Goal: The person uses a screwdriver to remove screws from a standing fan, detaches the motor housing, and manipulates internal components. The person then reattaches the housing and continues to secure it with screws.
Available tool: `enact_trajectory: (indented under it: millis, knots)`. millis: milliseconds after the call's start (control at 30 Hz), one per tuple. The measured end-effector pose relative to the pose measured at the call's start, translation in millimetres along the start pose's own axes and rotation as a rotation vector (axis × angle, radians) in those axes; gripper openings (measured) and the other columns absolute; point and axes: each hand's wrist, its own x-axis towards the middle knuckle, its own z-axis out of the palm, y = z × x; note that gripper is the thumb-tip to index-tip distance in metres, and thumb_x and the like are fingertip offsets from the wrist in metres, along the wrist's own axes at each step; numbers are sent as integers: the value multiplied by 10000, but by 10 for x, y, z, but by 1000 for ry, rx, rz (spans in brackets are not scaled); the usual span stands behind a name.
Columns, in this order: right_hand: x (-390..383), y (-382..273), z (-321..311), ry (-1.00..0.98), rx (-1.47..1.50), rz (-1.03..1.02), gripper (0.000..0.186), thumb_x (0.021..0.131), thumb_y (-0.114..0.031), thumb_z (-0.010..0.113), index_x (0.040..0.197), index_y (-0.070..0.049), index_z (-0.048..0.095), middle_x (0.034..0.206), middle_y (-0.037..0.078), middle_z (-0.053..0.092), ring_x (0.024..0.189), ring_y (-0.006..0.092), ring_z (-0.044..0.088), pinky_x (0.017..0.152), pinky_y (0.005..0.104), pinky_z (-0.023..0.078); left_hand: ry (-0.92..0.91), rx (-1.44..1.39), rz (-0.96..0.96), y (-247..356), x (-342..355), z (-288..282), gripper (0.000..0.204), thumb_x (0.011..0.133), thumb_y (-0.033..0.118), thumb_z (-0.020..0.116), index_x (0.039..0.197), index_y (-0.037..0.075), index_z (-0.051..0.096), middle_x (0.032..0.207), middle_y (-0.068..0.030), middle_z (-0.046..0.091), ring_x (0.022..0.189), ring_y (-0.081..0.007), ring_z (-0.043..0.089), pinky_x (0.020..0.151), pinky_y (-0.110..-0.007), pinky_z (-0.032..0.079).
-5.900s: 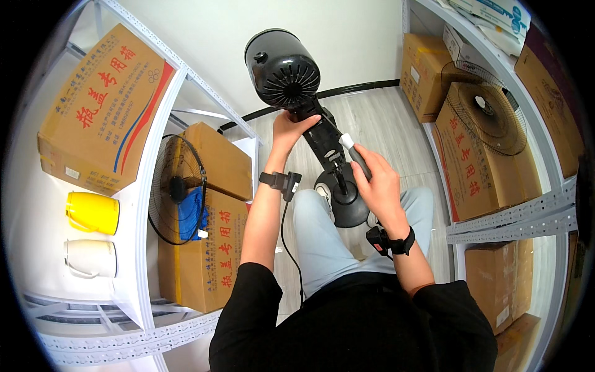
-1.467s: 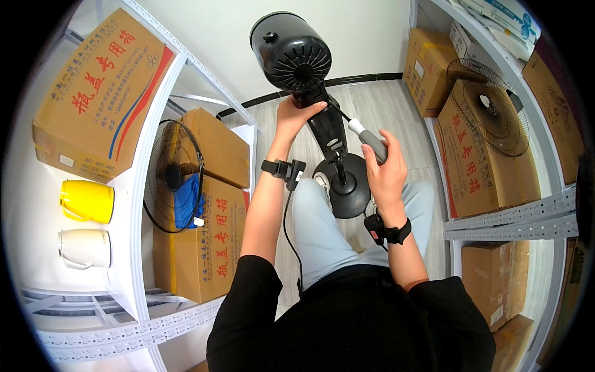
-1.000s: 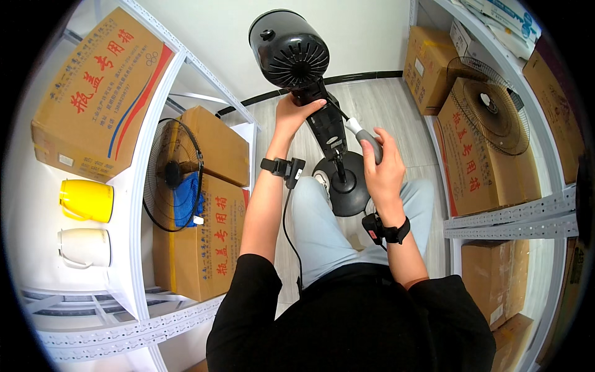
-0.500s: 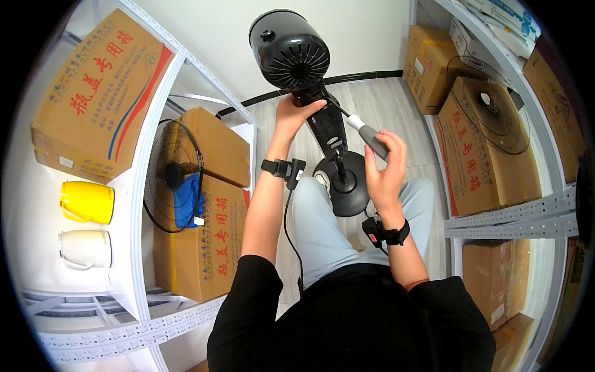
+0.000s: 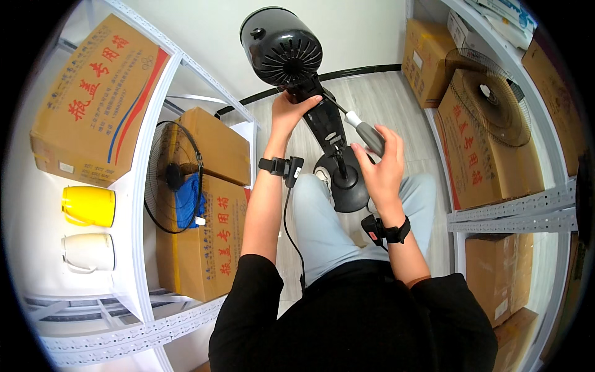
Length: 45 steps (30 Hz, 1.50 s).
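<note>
A black pedestal fan without its grille has its rounded motor housing [image 5: 282, 46] at the top middle, vents toward me. Its column [image 5: 328, 127] runs down to a round base [image 5: 353, 197] on the floor between my legs. My left hand [image 5: 289, 116] is closed around the neck just below the housing, thumb across the near side. In my right hand [image 5: 383, 173], thumb and fingers hold the grey and white handle of a screwdriver [image 5: 369, 136]. Its shaft slants up and left to the side of the neck. The tip is hard to make out there.
White metal shelves [image 5: 145, 260] stand close on my left, holding cartons [image 5: 93, 93], a yellow pitcher [image 5: 90, 206], a white pitcher [image 5: 90, 252] and a fan grille [image 5: 173, 177]. Shelving [image 5: 514, 211] on my right bears more cartons [image 5: 468, 149] and another grille [image 5: 489, 96].
The fan's housing has shifted slightly left in view, and the screwdriver with it. My right thumb and fingers have changed position slightly around the handle. My left hand keeps its hold on the neck.
</note>
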Motion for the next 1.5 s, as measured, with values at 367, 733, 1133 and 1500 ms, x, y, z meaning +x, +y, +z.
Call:
enact_trajectory:
  millis: [367, 733, 1133, 1500]
  knots:
    - [11, 46, -9, -5, -73, -95, 382, 897, -177, 723, 1216, -35, 568, 1038, 198, 641, 884, 371, 659, 742, 423, 541, 19, 1, 11, 11, -9, 11, 348, 767, 152, 856, 1012, -35, 694, 967, -55, 721, 858, -102, 648, 802, -252, 508]
    - [-5, 69, -34, 69, -32, -213, 307, 876, -78, 713, 1159, -33, 601, 1127, 167, 622, 892, 363, 655, 716, 415, 541, -4, -4, -21, 4, 8, -25, 345, 747, 130, 864, 1007, -33, 706, 958, -65, 725, 845, -110, 654, 794, -253, 509]
    - [11, -14, -81, 69, -90, -182, 320, 892, -129, 715, 1177, -35, 604, 1084, 175, 638, 901, 374, 656, 735, 426, 547, -3, -45, -15, 85, -30, 17, 329, 743, 123, 865, 992, -33, 716, 954, -63, 724, 835, -107, 649, 792, -253, 506]
    - [15, -9, -164, -111, -115, -67, 367, 897, -146, 692, 1236, -46, 593, 1034, 204, 651, 912, 368, 657, 771, 435, 537, 6, -60, -7, 78, -27, 19, 395, 711, 136, 884, 997, -48, 683, 931, -68, 716, 809, -107, 658, 742, -244, 521]
